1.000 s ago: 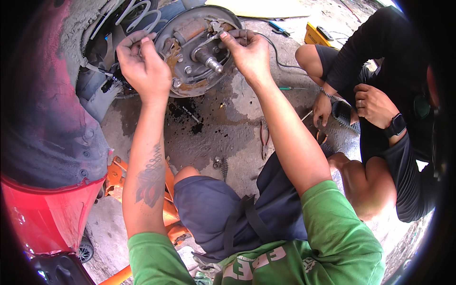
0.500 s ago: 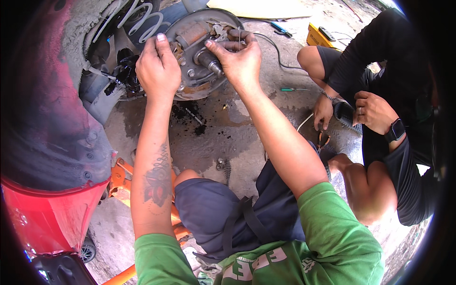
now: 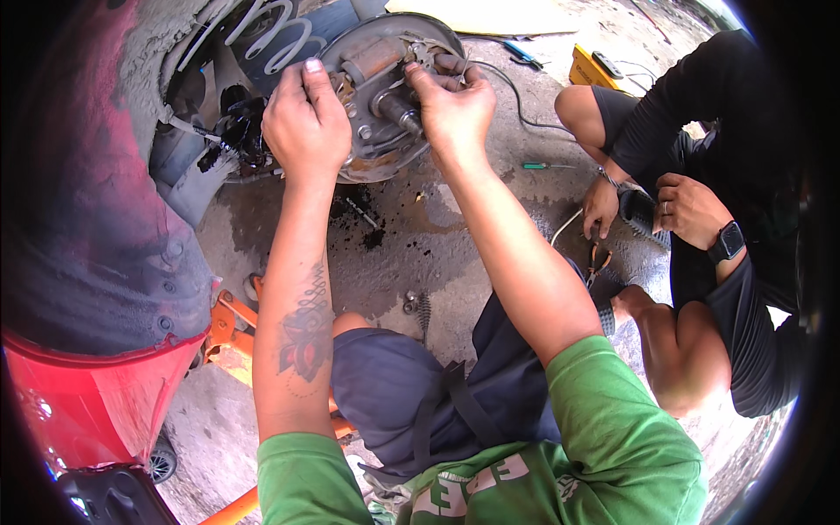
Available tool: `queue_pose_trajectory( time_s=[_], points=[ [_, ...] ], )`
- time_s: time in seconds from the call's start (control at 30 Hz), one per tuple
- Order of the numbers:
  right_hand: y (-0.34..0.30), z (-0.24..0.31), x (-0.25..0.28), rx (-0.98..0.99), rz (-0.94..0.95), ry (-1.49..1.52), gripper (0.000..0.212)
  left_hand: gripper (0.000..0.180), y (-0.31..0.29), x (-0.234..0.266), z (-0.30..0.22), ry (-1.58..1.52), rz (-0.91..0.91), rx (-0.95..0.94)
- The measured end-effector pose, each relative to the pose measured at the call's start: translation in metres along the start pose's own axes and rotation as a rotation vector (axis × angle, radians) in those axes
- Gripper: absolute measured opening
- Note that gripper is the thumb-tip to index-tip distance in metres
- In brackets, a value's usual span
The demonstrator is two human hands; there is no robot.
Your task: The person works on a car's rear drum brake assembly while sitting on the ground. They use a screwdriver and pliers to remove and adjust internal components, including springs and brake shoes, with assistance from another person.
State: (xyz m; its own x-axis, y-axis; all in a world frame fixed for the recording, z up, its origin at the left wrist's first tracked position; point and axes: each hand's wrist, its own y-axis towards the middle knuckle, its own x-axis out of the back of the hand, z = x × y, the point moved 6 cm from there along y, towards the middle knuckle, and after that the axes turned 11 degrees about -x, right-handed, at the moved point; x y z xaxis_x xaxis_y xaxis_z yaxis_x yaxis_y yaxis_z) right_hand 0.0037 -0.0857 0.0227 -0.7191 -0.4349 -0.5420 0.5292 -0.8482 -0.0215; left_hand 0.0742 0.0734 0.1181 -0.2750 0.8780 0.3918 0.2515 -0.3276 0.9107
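A rusty, round drum brake backing plate (image 3: 371,150) is at the top centre, with a hub spindle (image 3: 399,112) projecting from its middle. Curled around the plate's left side is my left hand (image 3: 308,127), closed with its thumb up near a small fitting; what sits under the fingers is hidden. To the right of the spindle, my right hand (image 3: 457,109) pinches a small metal brake part between thumb and fingers, mostly covered by them. Between the two hands, a rusty cylindrical piece (image 3: 374,59) lies on the upper part of the plate.
A pale coil spring (image 3: 278,44) and the red car body (image 3: 105,385) are on the left. An orange jack (image 3: 229,328) stands below. Another person crouches at right, one hand (image 3: 600,206) by pliers (image 3: 598,261). A green screwdriver (image 3: 547,165) lies on the oil-stained ground.
Both hands and the plate appear slightly farther right as the view shifts. My right thumb and fingers have moved a little at the plate; both hands stay on the brake.
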Motion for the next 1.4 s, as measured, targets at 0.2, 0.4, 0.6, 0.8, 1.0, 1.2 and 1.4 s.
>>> queue_pose_trajectory(
  time_s=[0.2,0.4,0.6,0.8,1.0,1.2,1.4],
  points=[
    [0.000,0.001,-0.002,-0.152,-0.021,0.064,0.016,0.033,0.000,0.001,-0.001,-0.001,-0.019,-0.015],
    [-0.007,0.010,-0.001,-0.294,0.002,0.100,0.016,0.033,-0.001,0.001,0.000,0.012,-0.004,-0.011],
    [-0.010,0.004,0.001,-0.220,-0.064,0.037,0.022,0.033,-0.001,0.001,0.000,-0.004,-0.005,-0.005],
    [0.000,0.003,0.016,-0.176,0.113,-0.028,0.017,0.035,0.000,0.000,0.005,-0.091,0.042,0.023],
    [0.017,0.003,0.072,-0.510,0.840,-0.407,0.018,0.037,0.000,0.000,0.012,-0.214,0.063,0.047],
    [0.007,-0.106,0.188,-0.633,0.998,-1.714,0.030,0.042,-0.009,0.001,0.014,-0.125,0.048,0.114],
    [-0.100,-0.230,0.262,-0.637,1.354,-2.147,0.029,0.046,-0.006,0.001,0.008,-0.173,-0.082,0.011]
  ],
)
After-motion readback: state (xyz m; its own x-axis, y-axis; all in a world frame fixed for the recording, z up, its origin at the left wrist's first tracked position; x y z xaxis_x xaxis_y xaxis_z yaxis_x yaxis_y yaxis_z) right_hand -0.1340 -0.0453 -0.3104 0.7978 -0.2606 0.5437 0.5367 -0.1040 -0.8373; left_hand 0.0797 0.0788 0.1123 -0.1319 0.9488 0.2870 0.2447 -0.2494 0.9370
